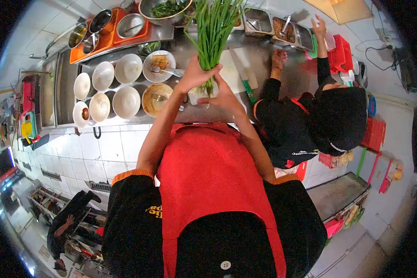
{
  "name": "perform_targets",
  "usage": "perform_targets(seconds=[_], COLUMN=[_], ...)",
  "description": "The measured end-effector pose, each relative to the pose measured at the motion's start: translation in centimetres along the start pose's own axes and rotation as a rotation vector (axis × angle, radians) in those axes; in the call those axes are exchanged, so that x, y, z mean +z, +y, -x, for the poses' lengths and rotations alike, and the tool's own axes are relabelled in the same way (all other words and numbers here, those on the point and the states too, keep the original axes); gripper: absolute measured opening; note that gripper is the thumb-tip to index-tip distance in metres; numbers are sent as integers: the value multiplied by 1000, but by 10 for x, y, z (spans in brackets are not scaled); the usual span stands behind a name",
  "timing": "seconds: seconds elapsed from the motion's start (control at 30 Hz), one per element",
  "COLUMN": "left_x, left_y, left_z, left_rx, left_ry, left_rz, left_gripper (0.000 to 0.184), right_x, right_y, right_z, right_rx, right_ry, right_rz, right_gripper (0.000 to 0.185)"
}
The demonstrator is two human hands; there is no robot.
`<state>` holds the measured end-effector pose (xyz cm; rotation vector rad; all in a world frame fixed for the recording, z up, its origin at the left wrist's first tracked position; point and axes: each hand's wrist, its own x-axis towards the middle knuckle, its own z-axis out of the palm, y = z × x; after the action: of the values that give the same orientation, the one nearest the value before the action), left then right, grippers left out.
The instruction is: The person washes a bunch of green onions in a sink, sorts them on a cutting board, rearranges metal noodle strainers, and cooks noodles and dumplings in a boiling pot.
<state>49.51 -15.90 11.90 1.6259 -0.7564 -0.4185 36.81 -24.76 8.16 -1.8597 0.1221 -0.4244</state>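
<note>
My left hand (195,78) is closed around the lower stalks of a bunch of scallions (213,37), whose long green tops point away from me. Just below it, my right hand (227,98) curves beside the pale root ends, its thumb and fingers apart. Both hands are over the steel counter at the near edge of a white cutting board (230,69). To the right on the board lies a knife (249,89) with a green handle. Left of my hands are a bowl with a fork and brown food (158,65) and a sauce-stained bowl (155,98).
Several white bowls (126,103) stand in two rows at left. An orange tray (76,55) with pots and a bowl of greens (165,9) are behind. Metal food pans (258,22) line the back. A co-worker in black (287,125) stands close at right, near a red basket (340,53).
</note>
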Motion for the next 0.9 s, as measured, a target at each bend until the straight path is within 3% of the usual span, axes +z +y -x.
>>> perform_targets(seconds=[0.1, 0.23, 0.3, 0.4, 0.43, 0.5, 0.53, 0.63, 0.7, 0.77, 0.83, 0.9], left_x=[31, 47, 47, 50, 53, 61, 59, 60, 64, 61, 51, 50], left_y=[-11, -18, -30, -93, -99, -105, -104, -99, -97, -93, -92, -86], left_z=[-8, -10, -10, -11, -9, -6, -6, -8, -7, -14, -13, -21], left_rx=[12, 153, 188, 234, 236, 101, 136, 216, 198, 177, 247, 380], left_ry=[-20, 58, 25, -127, -125, -125, -144, -143, -50, 47, -102, 1], left_rz=[32, 32, -89, -252, -253, 52, 2, -153, -32, 88, -210, -336], left_gripper=[30, 34, 49, 51, 51, 51, 52, 49, 50, 52, 64, 69], right_x=[10, -2, -10, -10, -11, -13, -13, -5, -5, -8, -5, 0], right_y=[49, 76, 70, 113, 108, 91, 91, 92, 93, 102, 101, 94], right_z=[-10, -25, -31, -19, -21, -20, -21, -22, -28, -33, -24, -33], right_rx=[205, 228, 177, 40, 37, -91, -90, 24, 93, 9, -55, 168], right_ry=[61, 136, 87, 62, 61, 302, 299, 324, 339, 308, 277, 189], right_rz=[-256, -279, -55, 134, 134, 297, 298, -51, -283, -179, -77, -1033], right_gripper=[76, 73, 67, 67, 67, 71, 71, 73, 74, 70, 65, 53])
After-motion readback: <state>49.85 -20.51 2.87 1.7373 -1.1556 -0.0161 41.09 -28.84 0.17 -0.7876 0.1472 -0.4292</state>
